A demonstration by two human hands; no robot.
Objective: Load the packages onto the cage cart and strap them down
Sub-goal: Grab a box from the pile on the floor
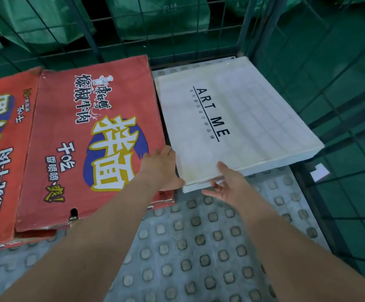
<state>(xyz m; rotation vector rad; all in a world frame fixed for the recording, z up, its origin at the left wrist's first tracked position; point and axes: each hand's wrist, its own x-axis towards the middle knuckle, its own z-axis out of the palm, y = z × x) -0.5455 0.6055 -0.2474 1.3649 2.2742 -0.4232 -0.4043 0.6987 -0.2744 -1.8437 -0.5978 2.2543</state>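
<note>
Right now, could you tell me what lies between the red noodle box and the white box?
Head view: the left hand fills the gap's near end; beyond it, a narrow dark slit, then cart floor.

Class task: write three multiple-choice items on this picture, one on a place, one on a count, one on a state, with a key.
1. The white box lies where, relative to the red boxes? A left B right C on top
2. How many red boxes show? A one B two C four
3. The right hand is A idle B holding a strap C gripping the white box
Key: 1 B, it lies to their right; 2 B, two sit side by side; 3 C, thumb on top, fingers beneath its near edge.
</note>
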